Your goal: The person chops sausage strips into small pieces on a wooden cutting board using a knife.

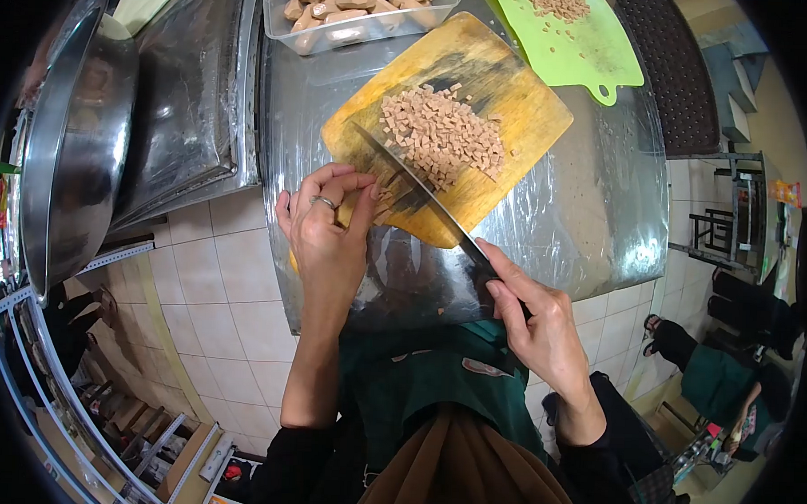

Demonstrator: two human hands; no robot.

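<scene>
My right hand is closed around the handle of a kitchen knife. The long blade lies slanting over the worn yellow wooden cutting board. On the near side of the blade, the bent fingers of my left hand, one wearing a ring, press on small strips of light brown food. The fingers partly hide these strips. Across the blade, a pile of small light brown cubes is spread over the board.
A clear plastic container of larger brown chunks stands behind the board. A lime green cutting mat with brown bits lies at the back right. A large metal bowl is at left. Another person is at far right.
</scene>
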